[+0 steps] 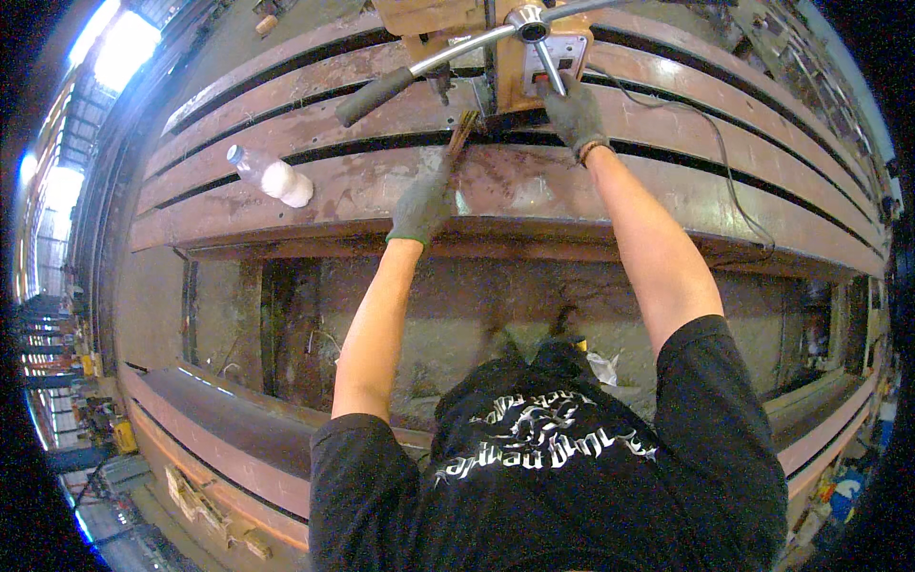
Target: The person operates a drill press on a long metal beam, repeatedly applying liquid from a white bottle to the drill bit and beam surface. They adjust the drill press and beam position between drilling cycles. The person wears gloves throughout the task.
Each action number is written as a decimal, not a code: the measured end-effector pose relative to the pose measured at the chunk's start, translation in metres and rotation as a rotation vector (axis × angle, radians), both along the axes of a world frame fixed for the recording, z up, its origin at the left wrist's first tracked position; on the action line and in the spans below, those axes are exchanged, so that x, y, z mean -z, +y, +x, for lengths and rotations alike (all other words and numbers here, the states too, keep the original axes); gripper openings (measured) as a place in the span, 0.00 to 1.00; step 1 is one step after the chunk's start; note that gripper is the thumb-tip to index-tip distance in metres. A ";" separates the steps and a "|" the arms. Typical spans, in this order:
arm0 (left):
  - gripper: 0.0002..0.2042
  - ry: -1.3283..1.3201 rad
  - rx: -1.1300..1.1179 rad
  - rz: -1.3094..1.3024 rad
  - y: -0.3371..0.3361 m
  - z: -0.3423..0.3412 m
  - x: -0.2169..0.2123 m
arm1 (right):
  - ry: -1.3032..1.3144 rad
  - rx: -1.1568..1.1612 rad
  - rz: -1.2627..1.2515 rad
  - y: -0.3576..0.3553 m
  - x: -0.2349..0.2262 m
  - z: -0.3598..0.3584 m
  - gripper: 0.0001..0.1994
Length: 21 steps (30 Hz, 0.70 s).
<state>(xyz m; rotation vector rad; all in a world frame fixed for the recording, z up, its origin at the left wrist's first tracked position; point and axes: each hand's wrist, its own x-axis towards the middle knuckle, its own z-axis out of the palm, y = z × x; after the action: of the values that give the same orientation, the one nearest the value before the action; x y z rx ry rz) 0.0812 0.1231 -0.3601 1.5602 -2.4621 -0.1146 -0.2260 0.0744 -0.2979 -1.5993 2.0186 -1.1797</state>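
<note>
1 fisheye view from your head, facing steeply down: your shirt (pixel 562 520) lies nearest, your forearms (pixel 375 329) beyond, the slotted surface (pixel 353 191) farther off.

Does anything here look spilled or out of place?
Possibly: dark, wet-looking blotches mark the brown slotted metal surface, left of the gloved left hand holding a brush. Their uneven spread resembles splashed liquid, though I can't tell whether it spilled. Nothing looks clearly broken.

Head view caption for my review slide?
Gloved left hand holds a brush at a slotted table; gloved right hand holds a metal lever.
</note>
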 end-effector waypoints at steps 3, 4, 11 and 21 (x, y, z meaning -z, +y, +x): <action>0.26 -0.069 -0.147 -0.114 -0.015 0.052 0.032 | -0.028 0.002 0.032 0.004 -0.011 0.012 0.23; 0.26 -0.039 -0.273 -0.094 -0.022 0.070 0.025 | 0.036 0.031 0.096 0.007 -0.019 0.011 0.23; 0.30 -0.081 -0.382 0.007 -0.038 0.094 0.001 | -0.081 -0.064 -0.011 0.010 -0.021 0.014 0.26; 0.27 0.219 -0.005 0.385 0.106 -0.017 -0.038 | -0.018 -0.003 0.061 0.009 -0.015 0.002 0.30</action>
<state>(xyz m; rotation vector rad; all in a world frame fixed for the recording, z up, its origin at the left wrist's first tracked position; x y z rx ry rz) 0.0640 0.2294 -0.3216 1.5910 -2.3578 -0.7566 -0.2243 0.0829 -0.2827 -1.5571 2.0202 -1.1168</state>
